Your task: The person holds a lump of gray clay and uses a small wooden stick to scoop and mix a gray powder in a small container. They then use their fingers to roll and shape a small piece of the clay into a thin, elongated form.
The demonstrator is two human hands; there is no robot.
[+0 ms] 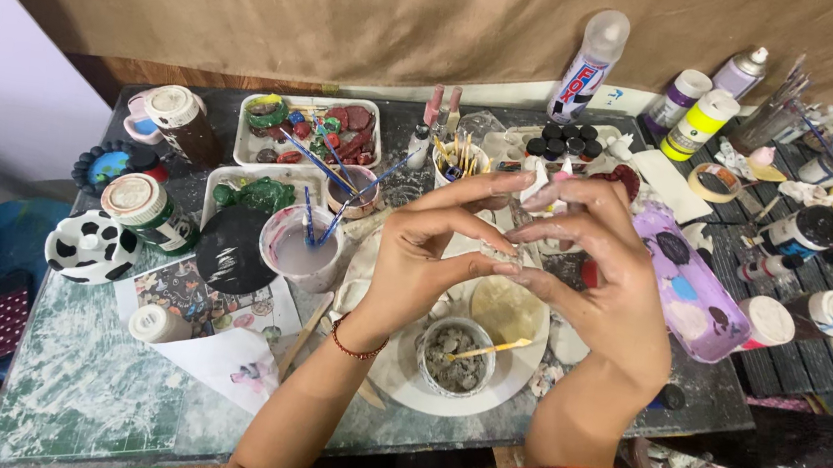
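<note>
Hands raised together above the counter (73,375): left hand (425,255) and right hand (595,265) both pinch a small pale piece (503,256), possibly clay, between fingertips, over a white plate (515,368). Small cup (456,356) of grey paste with a stick (489,348) sits just below.

Both hands meet above the round white plate (509,378): the left hand (425,255) and right hand (599,270) pinch 1 small pale translucent lump (505,257) between fingertips (its material is unclear). Below sits a small white cup of grey paste (456,356) holding a yellow-tipped stick (489,349).
</note>
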